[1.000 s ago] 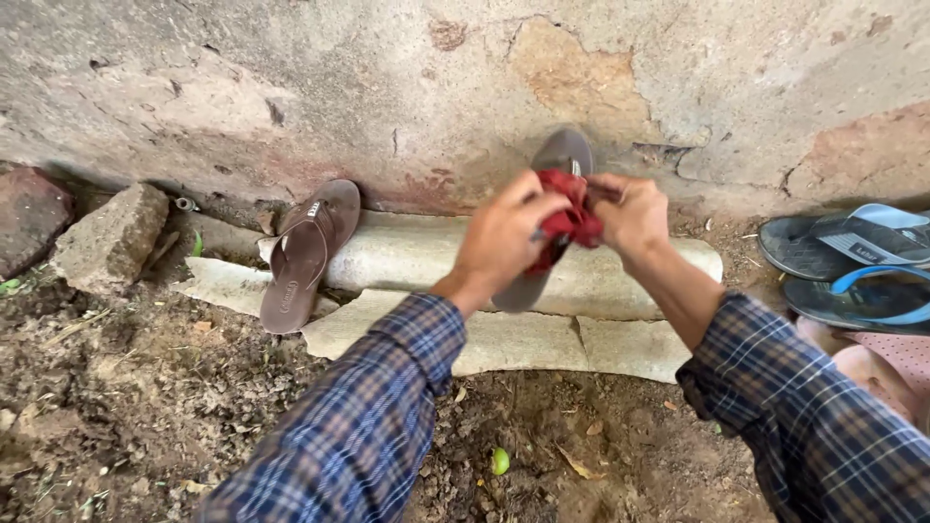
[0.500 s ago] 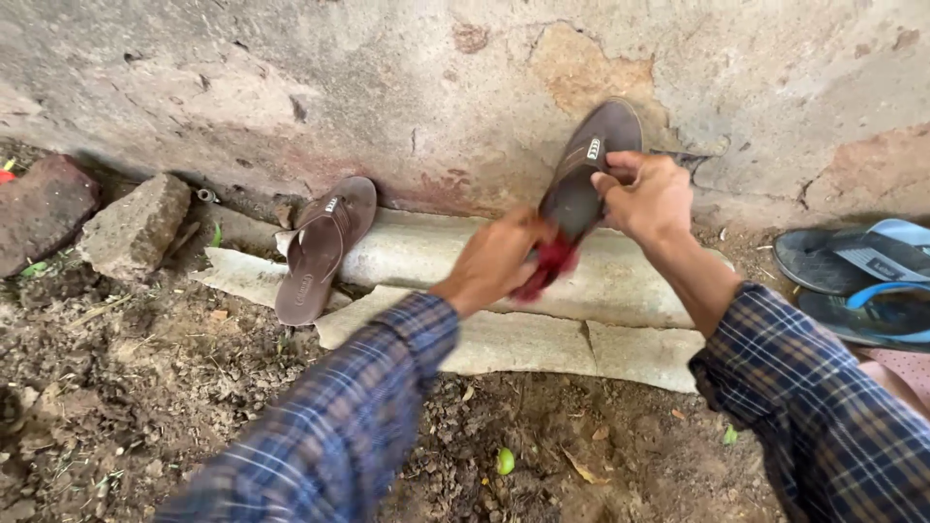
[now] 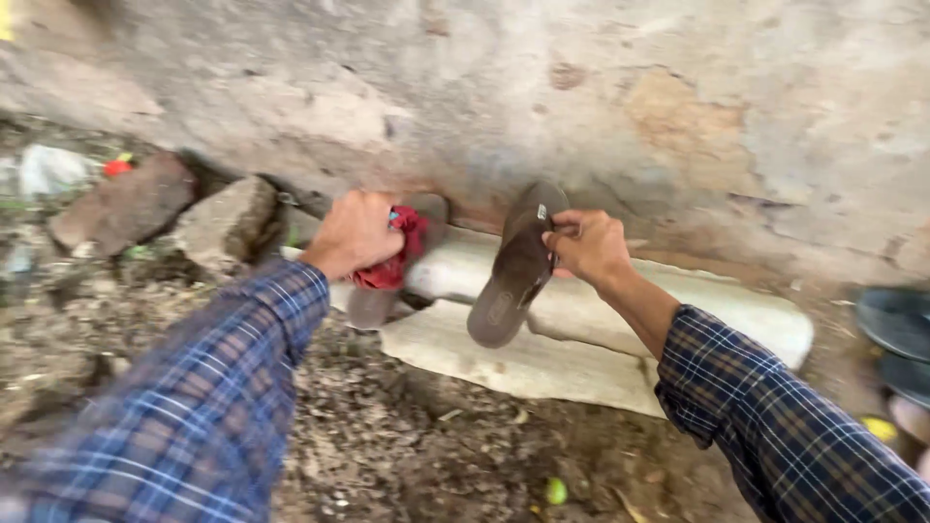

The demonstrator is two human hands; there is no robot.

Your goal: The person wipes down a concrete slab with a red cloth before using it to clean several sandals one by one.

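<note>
My right hand (image 3: 588, 245) grips a brown flip-flop (image 3: 513, 269) by its strap and holds it tilted against the pale stone slabs (image 3: 601, 320) at the foot of the wall. My left hand (image 3: 355, 232) is closed on a red cloth (image 3: 395, 260) and sits over the second brown flip-flop (image 3: 373, 302), which leans on the slabs and is mostly hidden under the hand and cloth. Both arms wear blue plaid sleeves.
A rough plastered wall (image 3: 504, 107) rises just behind. Two rough stones (image 3: 228, 218) lie to the left on the dirt. Dark and blue sandals (image 3: 896, 334) lie at the right edge. A small green fruit (image 3: 555, 490) rests on the soil below.
My right hand has lowered its flip-flop from mid-air onto the slabs. My left hand has carried the red cloth left to the other flip-flop. The view has swung to the left.
</note>
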